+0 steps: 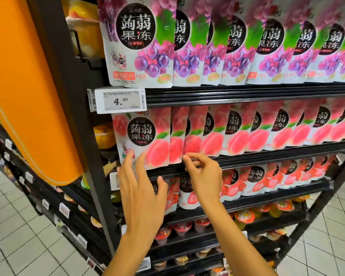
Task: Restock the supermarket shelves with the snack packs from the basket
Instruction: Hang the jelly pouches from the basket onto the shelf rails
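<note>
A row of pink peach jelly packs (223, 132) hangs on the middle shelf. My left hand (141, 188) lies flat with fingers spread against the bottom of the leftmost peach pack (141, 136). My right hand (203, 174) is just right of it, fingertips loosely curled at the lower edge of the neighbouring peach packs, holding nothing that I can see. Purple grape packs (139, 40) fill the shelf above and red strawberry packs (255, 178) the shelf below. The basket is out of view.
A price tag reading 4.90 (121, 100) clips to the upper shelf rail. Jelly cups (245, 216) fill the lower shelves. An orange panel (26, 86) stands at the left beside the black shelf upright (68, 96). Tiled floor (18, 226) lies on both sides.
</note>
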A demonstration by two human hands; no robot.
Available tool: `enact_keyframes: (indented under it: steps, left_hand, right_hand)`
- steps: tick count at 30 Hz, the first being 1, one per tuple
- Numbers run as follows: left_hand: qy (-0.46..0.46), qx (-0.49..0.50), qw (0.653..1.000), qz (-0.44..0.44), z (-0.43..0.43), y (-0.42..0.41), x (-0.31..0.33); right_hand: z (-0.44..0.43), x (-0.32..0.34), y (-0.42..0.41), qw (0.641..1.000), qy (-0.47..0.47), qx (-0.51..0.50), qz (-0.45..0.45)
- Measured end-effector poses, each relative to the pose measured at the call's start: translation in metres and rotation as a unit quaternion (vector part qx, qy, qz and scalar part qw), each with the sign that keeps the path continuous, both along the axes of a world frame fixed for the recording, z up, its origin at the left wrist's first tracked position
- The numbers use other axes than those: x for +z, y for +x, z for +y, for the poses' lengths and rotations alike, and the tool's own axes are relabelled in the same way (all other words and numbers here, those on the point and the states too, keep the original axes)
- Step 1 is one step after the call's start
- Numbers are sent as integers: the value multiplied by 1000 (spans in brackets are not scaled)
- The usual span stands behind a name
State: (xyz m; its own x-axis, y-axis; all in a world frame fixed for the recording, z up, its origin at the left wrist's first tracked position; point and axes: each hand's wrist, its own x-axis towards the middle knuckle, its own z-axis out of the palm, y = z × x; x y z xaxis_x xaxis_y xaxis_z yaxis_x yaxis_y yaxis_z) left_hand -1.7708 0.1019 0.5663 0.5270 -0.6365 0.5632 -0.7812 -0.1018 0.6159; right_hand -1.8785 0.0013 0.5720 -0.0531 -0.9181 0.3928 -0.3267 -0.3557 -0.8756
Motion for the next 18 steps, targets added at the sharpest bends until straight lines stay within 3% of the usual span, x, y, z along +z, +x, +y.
enact_keyframes:
  steps: [3,11,15,18]
  left_hand:
    - [5,-1,1000,0,-5,-8,0]
    - [23,43,999,-5,-18,-20,-2]
    - [8,55,998,9,-23,-23,-3]
    - [-1,58,998,19,-28,-25,-4]
  right_hand:
    - [-2,0,3,999,11,37,10]
    - [-15,-5,-13,999,7,19,34]
    - [-22,-4,-26,1000,-11,-15,-15]
    - [-31,3,-32,1000,6,16,-9]
